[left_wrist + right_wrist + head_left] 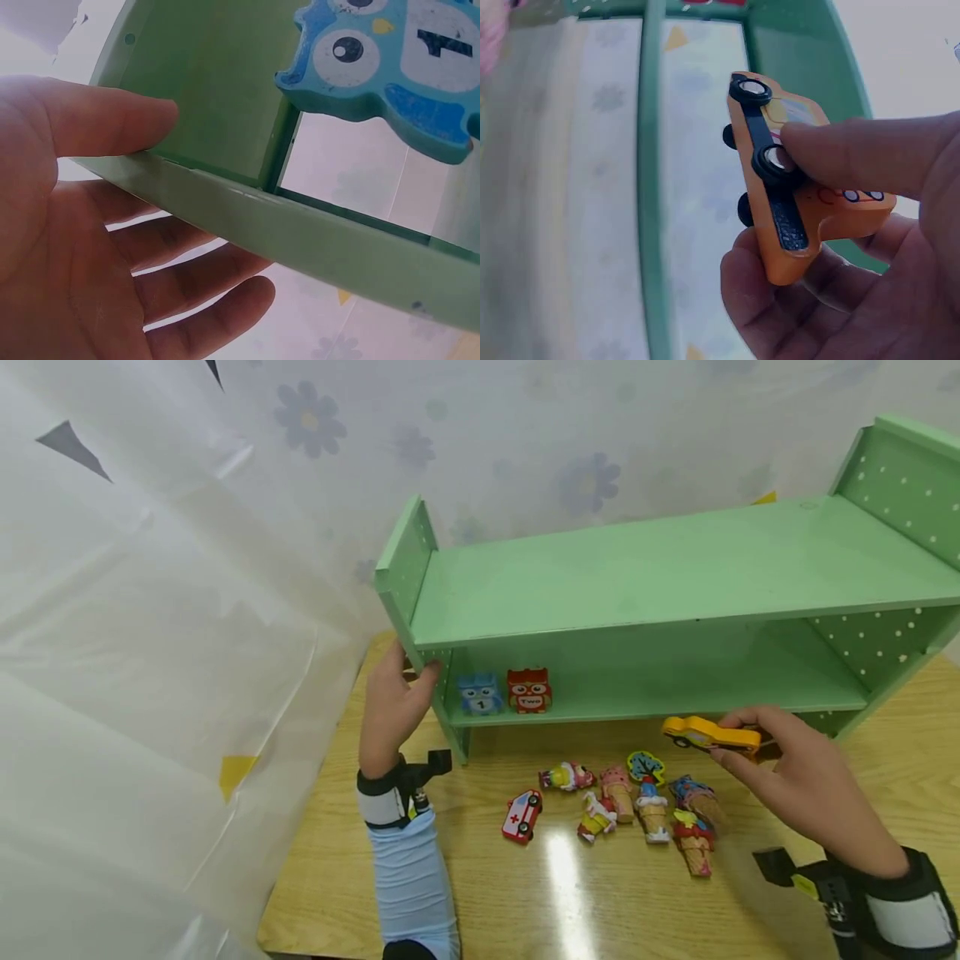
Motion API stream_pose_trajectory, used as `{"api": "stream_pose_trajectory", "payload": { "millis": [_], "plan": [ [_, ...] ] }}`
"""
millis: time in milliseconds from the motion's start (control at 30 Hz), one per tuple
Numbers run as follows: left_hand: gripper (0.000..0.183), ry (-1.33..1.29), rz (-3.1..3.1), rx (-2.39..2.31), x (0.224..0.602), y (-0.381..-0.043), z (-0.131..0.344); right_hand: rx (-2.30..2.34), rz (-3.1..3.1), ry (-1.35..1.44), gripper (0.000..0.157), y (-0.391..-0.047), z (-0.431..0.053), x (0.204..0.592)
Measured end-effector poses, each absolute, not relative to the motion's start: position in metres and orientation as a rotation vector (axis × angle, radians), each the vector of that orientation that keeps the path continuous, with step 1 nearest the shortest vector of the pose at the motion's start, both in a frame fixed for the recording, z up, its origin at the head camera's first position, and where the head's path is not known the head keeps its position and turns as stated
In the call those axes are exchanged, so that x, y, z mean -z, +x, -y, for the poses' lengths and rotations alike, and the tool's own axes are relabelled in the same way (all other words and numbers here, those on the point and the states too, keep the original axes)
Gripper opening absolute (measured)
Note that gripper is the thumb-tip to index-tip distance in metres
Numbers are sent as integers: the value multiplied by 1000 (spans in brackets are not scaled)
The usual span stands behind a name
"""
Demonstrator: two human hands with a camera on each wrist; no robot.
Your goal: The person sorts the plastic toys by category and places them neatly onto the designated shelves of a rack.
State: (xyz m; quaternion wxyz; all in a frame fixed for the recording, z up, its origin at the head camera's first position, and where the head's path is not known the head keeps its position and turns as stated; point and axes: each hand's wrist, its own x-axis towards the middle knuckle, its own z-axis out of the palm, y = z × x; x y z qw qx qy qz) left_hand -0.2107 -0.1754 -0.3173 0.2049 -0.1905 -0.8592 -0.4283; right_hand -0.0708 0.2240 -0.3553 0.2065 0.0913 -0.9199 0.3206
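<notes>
My left hand [393, 710] holds the left side panel of a green wooden shelf [645, 568], thumb on the inner face and the fingers outside. In the left wrist view its fingers [202, 300] lie spread behind the panel's edge. My right hand [817, 781] pinches an orange-yellow toy car [701, 731] between thumb and fingers, in front of the lower compartment. The car's black wheels [776, 161] face the right wrist camera. Inside that compartment, at the left, stand a blue owl [480, 695] marked 1 and a red owl [529, 693] marked Two, side by side.
On the wooden table [330, 868] below the shelf lie a red-and-white toy ambulance [522, 817], several ice-cream-cone figures [654, 818], small clown-like figures [596, 817] and a blue tree piece [646, 767]. A flowered plastic sheet [517, 435] hangs behind the shelf.
</notes>
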Motion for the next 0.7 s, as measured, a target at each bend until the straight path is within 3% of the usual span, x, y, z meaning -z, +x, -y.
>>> {"api": "stream_pose_trajectory", "payload": {
  "millis": [233,700],
  "plan": [
    [39,-522,2405,1193,315,-209,175,-872,2422,419,34,-105,-188,337],
    [38,-519,2412,1218,315,-212,175,-923,2461,603,29,-156,-150,344]
  ]
}}
